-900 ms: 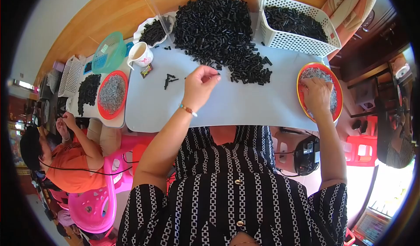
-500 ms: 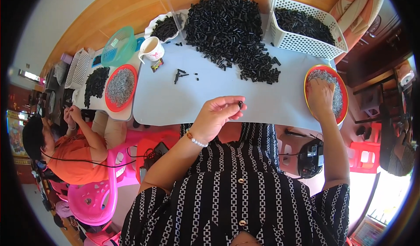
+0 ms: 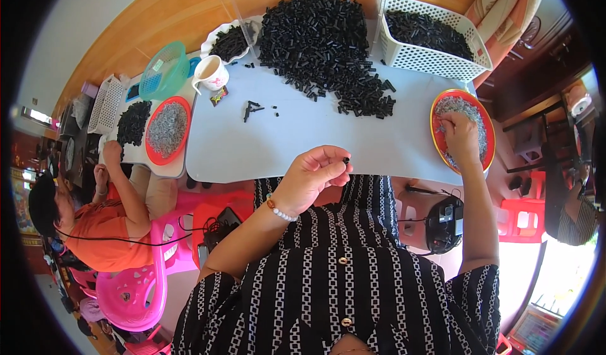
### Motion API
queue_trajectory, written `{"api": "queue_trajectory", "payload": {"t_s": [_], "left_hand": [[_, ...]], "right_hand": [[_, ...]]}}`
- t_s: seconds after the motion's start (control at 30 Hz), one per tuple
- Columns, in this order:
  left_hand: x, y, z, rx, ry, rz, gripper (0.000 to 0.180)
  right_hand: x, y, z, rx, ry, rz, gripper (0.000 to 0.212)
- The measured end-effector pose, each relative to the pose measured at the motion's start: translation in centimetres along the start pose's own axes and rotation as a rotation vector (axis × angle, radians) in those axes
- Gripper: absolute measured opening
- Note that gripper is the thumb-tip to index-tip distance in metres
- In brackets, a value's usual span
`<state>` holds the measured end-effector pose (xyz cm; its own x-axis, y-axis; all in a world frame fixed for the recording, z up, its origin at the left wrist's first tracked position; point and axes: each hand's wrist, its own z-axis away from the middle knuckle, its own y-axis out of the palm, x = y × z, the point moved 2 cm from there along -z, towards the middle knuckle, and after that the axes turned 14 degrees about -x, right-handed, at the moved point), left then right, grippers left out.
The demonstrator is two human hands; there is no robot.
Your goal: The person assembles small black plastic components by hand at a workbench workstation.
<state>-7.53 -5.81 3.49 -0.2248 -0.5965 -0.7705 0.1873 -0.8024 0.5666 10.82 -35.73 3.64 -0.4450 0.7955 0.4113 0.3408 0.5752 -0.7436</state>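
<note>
My left hand (image 3: 308,179) is held just in front of the table's near edge, thumb and fingers pinched on a small black plastic tube (image 3: 346,160). On the right, my right hand (image 3: 462,139) reaches into a red plate (image 3: 488,128) with a yellow rim. Many small, clear greyish pieces (image 3: 466,106) fill that plate. The fingers of this hand point down into them, closed together; whatever they pinch is too small to make out. A large heap of similar black tubes (image 3: 312,39) spreads over the far middle of the table (image 3: 252,147).
Black pieces fill a white perforated basket (image 3: 435,66) at the far right. A mug (image 3: 211,75), a small packet (image 3: 219,96) and a few loose tubes (image 3: 251,110) are on the left. Beyond, a co-worker in orange (image 3: 107,235) sits by another red plate (image 3: 185,112).
My right hand has shifted a little within the plate, its fingers dipping among the clear pieces. My left hand still holds the black tube. The co-worker's hands have moved apart, one toward the black pile.
</note>
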Motion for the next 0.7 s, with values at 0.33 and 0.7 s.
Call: {"api": "queue_trajectory", "payload": {"t_s": [0.33,0.7], "left_hand": [[0.4,0.6,0.1,-0.058,-0.062,-0.104,0.023],[-0.8,2.4,0.6,-0.087,-0.138,-0.129,0.023]], "right_hand": [[1.6,-1.3,-0.2,-0.057,0.055,0.01,0.011],[16.8,-3.3,3.1,0.314,0.178,-0.853,0.005]]}}
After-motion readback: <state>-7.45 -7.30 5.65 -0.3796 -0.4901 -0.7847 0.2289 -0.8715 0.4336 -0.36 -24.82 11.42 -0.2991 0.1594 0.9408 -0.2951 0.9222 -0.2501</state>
